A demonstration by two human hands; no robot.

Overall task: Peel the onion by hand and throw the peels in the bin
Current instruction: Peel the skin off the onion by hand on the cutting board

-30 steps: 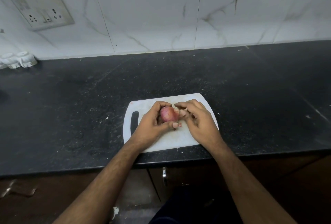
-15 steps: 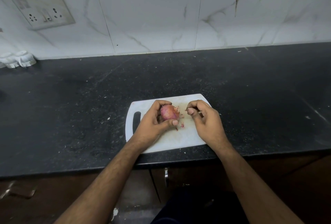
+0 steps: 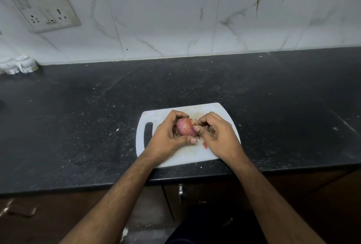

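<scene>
- Over the white cutting board (image 3: 175,158), near the front edge of the dark tabletop (image 3: 78,126), a reddish onion (image 3: 185,126) is held by both hands
- The onion is cupped by the left hand (image 3: 166,136), whose fingers are curled round its far side while the thumb is laid under its near side
- The onion's right end, by the dry root tuft, is pinched by the bent fingers and thumb of the right hand (image 3: 218,136)
- A small reddish peel scrap (image 3: 204,145) is seen on the board beside the right hand
- A switch plate (image 3: 46,7) is mounted on the tiled wall at the back left
</scene>
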